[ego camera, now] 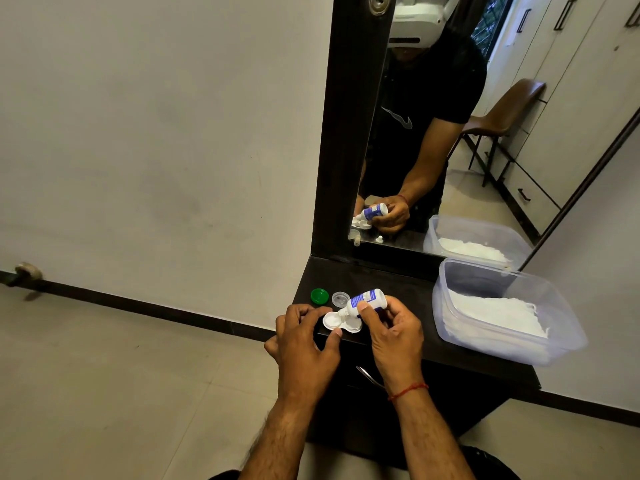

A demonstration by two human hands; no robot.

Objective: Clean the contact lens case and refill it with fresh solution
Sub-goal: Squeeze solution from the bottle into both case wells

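Observation:
A white contact lens case [333, 322] lies uncapped at the front left of the dark dresser top [408, 289]. My left hand [306, 344] pinches its left end between thumb and fingers. My right hand [391, 332] grips a small white solution bottle [363, 301] with a blue label, tilted nozzle-down over the case's wells. The right well is partly hidden by the bottle and my thumb. A green cap [319, 296] and a clear cap [340, 298] rest on the dresser just behind the case.
A clear plastic tub [505, 341] holding white tissues stands on the right half of the dresser. A dark-framed mirror [450, 133] rises behind. A metal drawer handle [369, 375] sticks out below the top. Tiled floor and a white wall lie to the left.

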